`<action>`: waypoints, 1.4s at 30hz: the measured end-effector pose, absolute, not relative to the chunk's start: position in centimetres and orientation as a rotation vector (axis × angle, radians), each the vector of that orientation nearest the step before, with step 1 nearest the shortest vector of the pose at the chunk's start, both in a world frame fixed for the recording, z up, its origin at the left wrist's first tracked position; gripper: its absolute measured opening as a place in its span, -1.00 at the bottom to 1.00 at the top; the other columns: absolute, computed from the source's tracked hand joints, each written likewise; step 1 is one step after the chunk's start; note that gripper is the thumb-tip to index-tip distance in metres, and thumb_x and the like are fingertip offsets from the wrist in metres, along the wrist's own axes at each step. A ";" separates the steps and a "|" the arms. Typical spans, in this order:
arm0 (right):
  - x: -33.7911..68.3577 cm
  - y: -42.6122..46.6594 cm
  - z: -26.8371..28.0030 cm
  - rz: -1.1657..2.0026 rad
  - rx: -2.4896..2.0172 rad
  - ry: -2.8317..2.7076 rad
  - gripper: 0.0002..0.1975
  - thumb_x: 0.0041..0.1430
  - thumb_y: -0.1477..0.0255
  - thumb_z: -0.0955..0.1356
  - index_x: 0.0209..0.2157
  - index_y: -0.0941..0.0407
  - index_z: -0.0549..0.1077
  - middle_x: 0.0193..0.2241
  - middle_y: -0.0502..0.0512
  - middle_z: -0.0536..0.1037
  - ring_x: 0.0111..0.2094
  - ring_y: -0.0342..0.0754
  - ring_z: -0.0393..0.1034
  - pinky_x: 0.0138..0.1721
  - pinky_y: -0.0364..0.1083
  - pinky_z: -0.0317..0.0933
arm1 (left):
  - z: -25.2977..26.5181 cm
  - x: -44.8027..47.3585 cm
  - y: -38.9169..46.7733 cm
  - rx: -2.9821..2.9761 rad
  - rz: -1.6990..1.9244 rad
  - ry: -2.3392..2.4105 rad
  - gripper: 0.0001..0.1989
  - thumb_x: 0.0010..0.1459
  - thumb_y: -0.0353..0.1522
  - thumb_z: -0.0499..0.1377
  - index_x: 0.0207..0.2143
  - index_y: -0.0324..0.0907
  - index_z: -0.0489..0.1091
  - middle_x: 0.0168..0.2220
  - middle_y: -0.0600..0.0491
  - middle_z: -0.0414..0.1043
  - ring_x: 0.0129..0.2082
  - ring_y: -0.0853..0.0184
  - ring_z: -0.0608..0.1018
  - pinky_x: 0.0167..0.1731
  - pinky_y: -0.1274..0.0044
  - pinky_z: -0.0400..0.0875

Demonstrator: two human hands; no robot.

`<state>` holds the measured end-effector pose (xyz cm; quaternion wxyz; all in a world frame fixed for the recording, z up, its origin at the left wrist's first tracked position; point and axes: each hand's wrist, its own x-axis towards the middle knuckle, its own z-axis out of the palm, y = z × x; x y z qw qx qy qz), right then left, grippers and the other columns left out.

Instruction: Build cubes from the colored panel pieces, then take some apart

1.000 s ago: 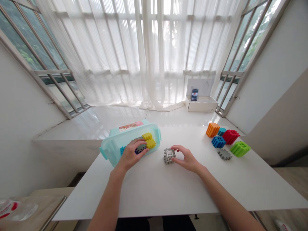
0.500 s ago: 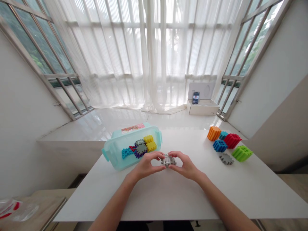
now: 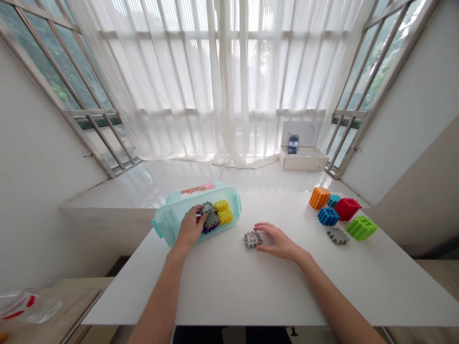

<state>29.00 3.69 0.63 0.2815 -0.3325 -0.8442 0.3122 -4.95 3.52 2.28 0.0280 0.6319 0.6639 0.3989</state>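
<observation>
My left hand (image 3: pixel 191 227) reaches into the pale teal plastic bin (image 3: pixel 172 243), with its thumb and fingers closed at the left edge of a dark grey toothed building tile (image 3: pixel 207 209). Its fingers partly cover the pieces there. More grey tile, a bit of purple and yellow toothed blocks (image 3: pixel 225 216) lie beside it in the bin. On the white table rests a grey toothed tile with a white window-like panel (image 3: pixel 253 240). My right hand (image 3: pixel 278 242) is at its right side, thumb and fingers apart, fingertips close to or touching its edge.
Farther right on the table stand orange (image 3: pixel 319 197), blue (image 3: pixel 328 216), red (image 3: pixel 347 209) and green (image 3: pixel 362 228) toothed blocks, with a flat grey tile (image 3: pixel 337 236) in front. An opened white box (image 3: pixel 304 159) sits on the ledge. A clear plastic bottle (image 3: pixel 32 306) lies at lower left.
My left hand has let go of the grey tile and moved left into the bin. My right hand has loosened around that tile, which lies on the table.
</observation>
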 end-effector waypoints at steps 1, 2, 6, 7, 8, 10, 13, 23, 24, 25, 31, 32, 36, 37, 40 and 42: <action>28.9 3.7 0.6 0.842 -0.892 -2.258 -0.46 0.04 0.34 0.48 0.08 0.01 0.38 0.11 0.15 0.40 0.14 0.09 0.28 0.18 0.12 0.18 | 2.1 -4.9 3.6 1.952 1.221 2.043 -0.67 0.20 -0.19 0.06 -0.06 -0.15 0.37 -0.13 -0.08 0.52 -0.17 0.16 0.57 -0.07 0.29 0.46; 28.8 3.6 0.5 0.846 -0.891 -2.252 -0.47 0.04 0.36 0.48 0.07 0.01 0.38 0.10 0.15 0.41 0.14 0.09 0.29 0.18 0.12 0.18 | 2.0 -4.9 3.7 1.956 1.210 2.032 -0.68 0.21 -0.18 0.05 -0.08 -0.15 0.38 -0.13 -0.07 0.53 -0.17 0.16 0.57 -0.07 0.29 0.45; 28.3 3.6 0.3 0.845 -0.880 -2.239 -0.55 0.05 0.40 0.47 0.01 0.02 0.41 0.03 0.13 0.46 0.06 0.08 0.35 0.12 0.10 0.22 | 1.5 -5.1 4.2 1.983 1.192 1.995 -0.68 0.20 -0.16 0.05 -0.14 -0.13 0.42 -0.10 -0.05 0.53 -0.13 0.16 0.56 -0.02 0.30 0.43; 28.3 3.6 0.2 0.841 -0.881 -2.237 -0.57 0.05 0.42 0.46 -0.01 0.03 0.41 0.01 0.13 0.48 0.05 0.08 0.36 0.11 0.10 0.23 | 1.4 -5.1 4.4 1.999 1.189 1.989 -0.68 0.19 -0.16 0.05 -0.15 -0.13 0.43 -0.09 -0.05 0.53 -0.10 0.15 0.55 0.00 0.30 0.42; 28.2 3.6 0.2 0.836 -0.883 -2.235 -0.59 0.06 0.43 0.46 -0.02 0.03 0.42 -0.01 0.13 0.48 0.03 0.08 0.37 0.10 0.10 0.23 | 1.3 -5.1 4.5 2.020 1.187 1.986 -0.69 0.18 -0.17 0.05 -0.16 -0.13 0.45 -0.07 -0.05 0.52 -0.07 0.14 0.54 0.03 0.29 0.41; 28.1 3.6 0.1 0.827 -0.891 -2.234 -0.61 0.06 0.44 0.45 -0.03 0.04 0.42 -0.03 0.13 0.49 0.01 0.07 0.38 0.08 0.09 0.24 | 1.2 -5.0 4.5 2.058 1.191 2.006 -0.69 0.18 -0.16 0.07 -0.18 -0.11 0.48 -0.02 -0.06 0.49 0.00 0.11 0.51 0.07 0.26 0.38; 28.0 3.5 0.1 0.811 -0.923 -2.235 -0.60 0.07 0.44 0.44 -0.02 0.04 0.40 -0.05 0.12 0.50 -0.03 0.06 0.39 0.04 0.07 0.27 | 1.7 -4.6 4.1 2.084 1.311 2.080 -0.69 0.19 -0.16 0.07 -0.19 -0.12 0.50 0.04 -0.10 0.44 0.04 0.07 0.47 0.08 0.22 0.36; 28.0 3.3 0.2 0.722 -0.935 -2.267 -0.54 0.05 0.44 0.45 0.02 0.06 0.37 -0.05 0.15 0.49 -0.03 0.06 0.39 0.01 0.06 0.29 | 3.1 1.5 1.2 2.355 1.247 1.432 -0.83 0.28 -0.29 0.09 -0.27 -0.11 0.45 -0.28 0.02 0.52 -0.24 0.29 0.54 -0.16 0.45 0.47; 28.0 3.2 0.2 0.711 -0.935 -2.262 -0.54 0.05 0.44 0.44 0.02 0.06 0.37 -0.06 0.15 0.50 -0.03 0.07 0.40 0.01 0.06 0.30 | 3.0 2.3 1.0 2.347 1.200 1.368 -0.84 0.28 -0.29 0.10 -0.26 -0.11 0.46 -0.26 0.02 0.53 -0.21 0.29 0.54 -0.14 0.45 0.46; 28.0 3.2 0.3 0.702 -0.930 -2.253 -0.55 0.05 0.43 0.44 0.01 0.06 0.38 -0.06 0.15 0.50 -0.03 0.07 0.40 0.00 0.07 0.30 | 2.9 2.9 0.7 2.331 1.158 1.309 -0.85 0.27 -0.28 0.12 -0.23 -0.11 0.46 -0.21 0.00 0.53 -0.17 0.28 0.54 -0.12 0.44 0.46; 27.9 2.6 0.9 0.727 -0.870 -2.162 -0.55 0.03 0.44 0.44 -0.01 0.03 0.38 -0.07 0.12 0.53 -0.03 0.07 0.43 0.01 0.07 0.32 | 2.7 4.5 -0.1 2.208 0.900 1.076 -0.64 0.11 -0.26 0.27 -0.01 -0.03 0.43 0.11 -0.05 0.40 0.05 0.20 0.48 -0.18 0.47 0.49; 27.8 2.5 1.0 0.741 -0.864 -2.150 -0.55 0.03 0.44 0.45 -0.01 0.03 0.39 -0.07 0.12 0.54 -0.04 0.06 0.44 0.00 0.06 0.32 | 2.7 4.5 -0.1 2.194 0.888 1.056 -0.68 0.12 -0.27 0.27 -0.04 -0.03 0.46 0.09 -0.04 0.42 0.03 0.21 0.49 -0.17 0.46 0.48; 27.7 2.2 1.2 0.770 -0.840 -2.129 -0.54 0.01 0.42 0.46 -0.01 0.04 0.40 -0.08 0.12 0.56 -0.06 0.06 0.46 -0.01 0.04 0.34 | 2.8 4.3 0.0 2.157 0.903 1.026 -0.75 0.10 -0.29 0.29 -0.13 -0.08 0.50 -0.01 -0.03 0.49 -0.06 0.24 0.54 -0.17 0.46 0.47; 27.7 2.2 1.3 0.776 -0.837 -2.128 -0.54 0.01 0.42 0.46 -0.01 0.04 0.40 -0.08 0.12 0.56 -0.06 0.06 0.46 -0.01 0.04 0.34 | 2.8 4.3 0.0 2.154 0.903 1.020 -0.73 0.08 -0.29 0.31 -0.13 -0.08 0.50 -0.01 -0.03 0.50 -0.07 0.24 0.54 -0.17 0.46 0.47; 27.6 2.1 1.2 0.793 -0.835 -2.132 -0.55 0.00 0.43 0.47 -0.03 0.04 0.41 -0.10 0.10 0.57 -0.09 0.05 0.47 -0.03 0.03 0.35 | 2.8 4.2 0.0 2.139 0.888 0.986 -0.67 0.02 -0.29 0.35 -0.12 -0.10 0.49 -0.02 -0.03 0.51 -0.08 0.24 0.54 -0.18 0.47 0.47; 27.6 2.0 1.2 0.798 -0.834 -2.137 -0.56 0.00 0.42 0.46 -0.04 0.05 0.41 -0.12 0.10 0.57 -0.11 0.04 0.48 -0.04 0.03 0.35 | 2.7 4.1 0.0 2.130 0.891 0.969 -0.68 0.03 -0.30 0.34 -0.12 -0.11 0.49 -0.06 -0.02 0.53 -0.10 0.25 0.55 -0.19 0.47 0.48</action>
